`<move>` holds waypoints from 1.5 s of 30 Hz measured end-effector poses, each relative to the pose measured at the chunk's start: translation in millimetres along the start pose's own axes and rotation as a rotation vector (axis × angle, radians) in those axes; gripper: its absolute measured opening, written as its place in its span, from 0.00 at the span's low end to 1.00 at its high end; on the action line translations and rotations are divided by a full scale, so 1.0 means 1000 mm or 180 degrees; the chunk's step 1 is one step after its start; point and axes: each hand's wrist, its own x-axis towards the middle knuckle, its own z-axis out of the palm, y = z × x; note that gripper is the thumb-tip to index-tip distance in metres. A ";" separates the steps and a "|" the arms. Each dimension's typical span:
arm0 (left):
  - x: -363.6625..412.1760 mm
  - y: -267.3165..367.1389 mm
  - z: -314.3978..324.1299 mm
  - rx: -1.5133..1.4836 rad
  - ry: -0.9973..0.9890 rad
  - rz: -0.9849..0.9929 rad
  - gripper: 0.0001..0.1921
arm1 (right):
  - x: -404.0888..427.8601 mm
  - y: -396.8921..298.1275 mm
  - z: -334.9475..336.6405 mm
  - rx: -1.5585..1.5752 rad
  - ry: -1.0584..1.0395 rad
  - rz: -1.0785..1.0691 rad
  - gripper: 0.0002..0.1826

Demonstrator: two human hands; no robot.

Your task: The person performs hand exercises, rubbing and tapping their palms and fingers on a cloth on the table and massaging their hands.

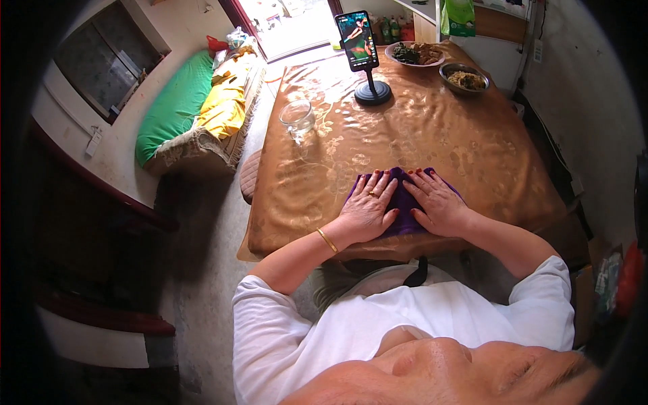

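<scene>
A folded purple cloth [405,215] lies on the brown patterned tablecloth [466,142] at the table's near edge. My left hand [367,207] rests flat on the cloth's left part, fingers slightly apart, with a ring on one finger and a gold bangle at the wrist. On the cloth's right part, my right hand [439,203] lies palm down with fingers apart. Both thumbs point inward over the cloth and do not touch each other. Neither hand is closed around anything.
A clear glass mug [297,117] stands left on the table. Farther back, a phone [358,40] sits on a round-based stand [373,93]. A plate of food [415,53] and a metal bowl of food [463,79] are at the back right. A quilted stool [249,176] touches the left side.
</scene>
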 end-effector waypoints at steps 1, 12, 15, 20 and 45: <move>-0.001 0.001 -0.001 -0.0011 -0.0014 0.0015 0.34 | -0.001 -0.001 0.000 -0.0001 -0.0001 0.0002 0.33; 0.032 -0.021 -0.001 -0.0115 0.0072 -0.0102 0.34 | 0.042 0.022 0.001 0.0010 0.0032 -0.0024 0.33; 0.058 -0.038 0.001 -0.0045 0.0096 -0.0279 0.34 | 0.070 0.039 0.006 -0.0013 0.0123 0.0048 0.33; 0.100 -0.062 0.003 -0.0032 0.0114 -0.0597 0.33 | 0.114 0.065 0.011 -0.0167 0.0114 0.0397 0.32; 0.155 -0.097 0.007 0.0075 0.0337 -0.1052 0.32 | 0.173 0.101 0.020 -0.0596 0.0281 0.0924 0.31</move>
